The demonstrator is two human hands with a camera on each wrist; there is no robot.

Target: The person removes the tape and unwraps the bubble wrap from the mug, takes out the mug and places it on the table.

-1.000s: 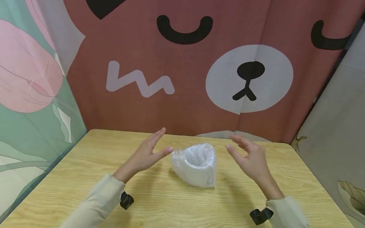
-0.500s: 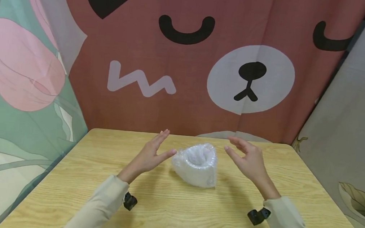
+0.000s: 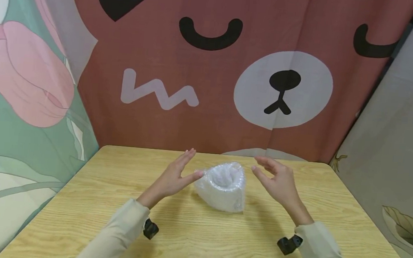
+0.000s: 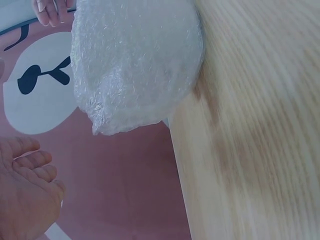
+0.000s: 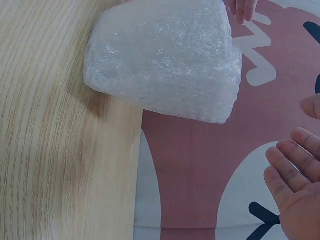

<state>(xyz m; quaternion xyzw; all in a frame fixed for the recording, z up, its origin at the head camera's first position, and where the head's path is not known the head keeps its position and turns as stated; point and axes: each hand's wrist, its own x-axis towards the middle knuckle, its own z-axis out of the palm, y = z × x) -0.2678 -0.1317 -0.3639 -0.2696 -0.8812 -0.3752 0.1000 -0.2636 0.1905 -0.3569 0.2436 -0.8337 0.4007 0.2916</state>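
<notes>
Bubble-wrapped bundle [image 3: 221,196] rests on the table [image 3: 197,239]. Left hand [image 3: 173,179] near its nine o'clock, right hand [image 3: 279,185] near its three o'clock; fingers of both released, loosely extended.

A wood-grain table [image 3: 196,243] bears a bundle of clear bubble wrap [image 3: 220,198].

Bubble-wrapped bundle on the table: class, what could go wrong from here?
The bubble-wrapped bundle looks crinkled and glossy, so it might slip when lifted. The left grip appears closer to it than the right grip, so an uneven push could slide it across the table. What is inside cannot be made out, so a hard squeeze might crush something fragile.
</notes>
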